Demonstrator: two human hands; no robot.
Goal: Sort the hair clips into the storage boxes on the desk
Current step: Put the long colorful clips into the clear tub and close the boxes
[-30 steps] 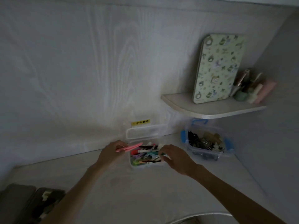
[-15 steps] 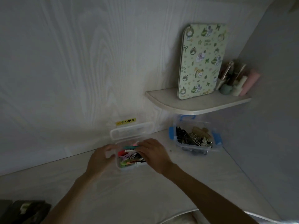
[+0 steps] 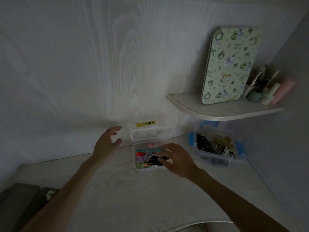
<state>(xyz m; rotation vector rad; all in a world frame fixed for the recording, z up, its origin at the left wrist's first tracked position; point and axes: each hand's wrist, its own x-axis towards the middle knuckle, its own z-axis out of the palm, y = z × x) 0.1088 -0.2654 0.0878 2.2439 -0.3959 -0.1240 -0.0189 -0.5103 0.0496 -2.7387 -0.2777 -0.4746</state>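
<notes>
While I am watching through the head camera, these are the readings I am taking:

Clear box: the small clear box [image 3: 136,166] is sitting on the pale counter [image 3: 150,195] near the back wall, its lid [image 3: 152,134] standing open behind it.

Hair clips: the coloured hair clips [image 3: 147,156] are lying heaped inside that box, directly under and just left of my right hand [image 3: 179,159].

Right hand: I am seeing its fingers [image 3: 164,162] spreading loosely over the right half of the box, touching the clips; I cannot tell whether they are pinching one.

Left hand: my left hand [image 3: 107,144] is hovering left of the box, apart from it, fingers relaxed and holding nothing.

Long clip: a teal clip [image 3: 147,149] is lying across the top of the heap, its long axis running left to right, one end reaching toward the right hand.

Second box: a box with blue latches [image 3: 217,148] is sitting to the right, holding dark and metallic clips, beneath a wall shelf [image 3: 222,111].

Shelf: a green patterned case [image 3: 230,66] is leaning upright there, with small bottles [image 3: 267,87] beside it.

Wall: a yellow sticker [image 3: 146,124] is showing just above the lid.

Near edge: dark objects [image 3: 25,196] are lying at the lower left, too dim to identify.
</notes>
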